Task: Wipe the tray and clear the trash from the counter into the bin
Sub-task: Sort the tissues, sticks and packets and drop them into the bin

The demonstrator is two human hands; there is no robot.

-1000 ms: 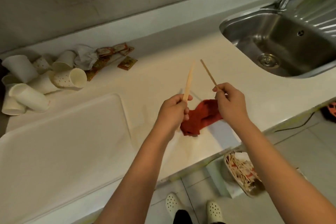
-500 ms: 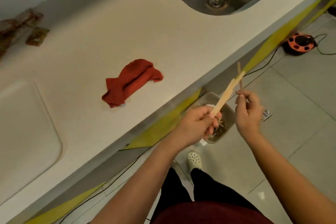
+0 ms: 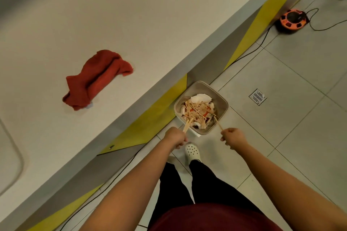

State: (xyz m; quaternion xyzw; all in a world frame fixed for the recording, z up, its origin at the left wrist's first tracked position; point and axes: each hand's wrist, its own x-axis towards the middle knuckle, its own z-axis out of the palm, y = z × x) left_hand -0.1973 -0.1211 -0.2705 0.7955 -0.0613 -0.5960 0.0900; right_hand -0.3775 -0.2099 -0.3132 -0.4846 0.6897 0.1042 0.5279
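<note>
While we lean over the floor, our left hand (image 3: 175,137) grips a flat wooden stick (image 3: 187,125) and our right hand (image 3: 232,137) pinches a thin stick (image 3: 217,123), both tips over the near rim of the bin (image 3: 222,106), which stands below the counter (image 3: 150,30) edge. Farther left, a red cloth (image 3: 95,78) lies crumpled on the counter; the tray (image 3: 11,155) shows at the left edge.
</note>
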